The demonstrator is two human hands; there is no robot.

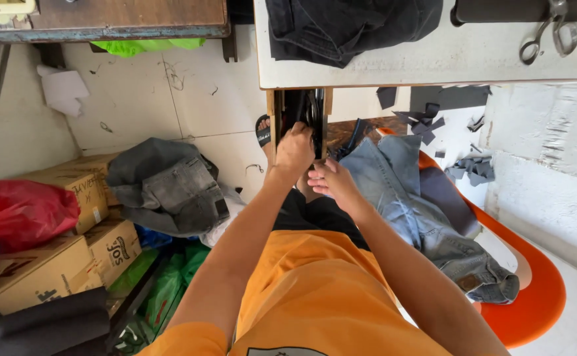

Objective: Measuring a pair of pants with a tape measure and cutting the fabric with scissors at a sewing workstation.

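Right now both my hands sit at the centre of the frame, under the front edge of the white table [433, 62]. My left hand [295, 150] is curled into a fist around something at the dark wheel [313, 115] that hangs in the wooden slot below the tabletop; what exactly the fingers grip I cannot tell, since the knuckles hide it. My right hand [331, 181] is just beside and a little lower, fingers loosely bent and reaching toward the same dark gap, touching or nearly touching the left; it holds nothing that I can see.

I lean forward to reach this low, so my orange shirt [315, 296] fills the bottom of the frame. Blue jeans [427, 224] lie draped over the orange chair [532, 296] at lower right, close to my right arm. Black fabric [348, 26] is bunched on the tabletop at top centre, with scissors [552, 33] at upper right. Grey jeans [169, 184] lie heaped at middle left on the cardboard boxes [44, 270], beside a red bag [18, 211]. Dark scraps [473, 168] litter the floor at right.
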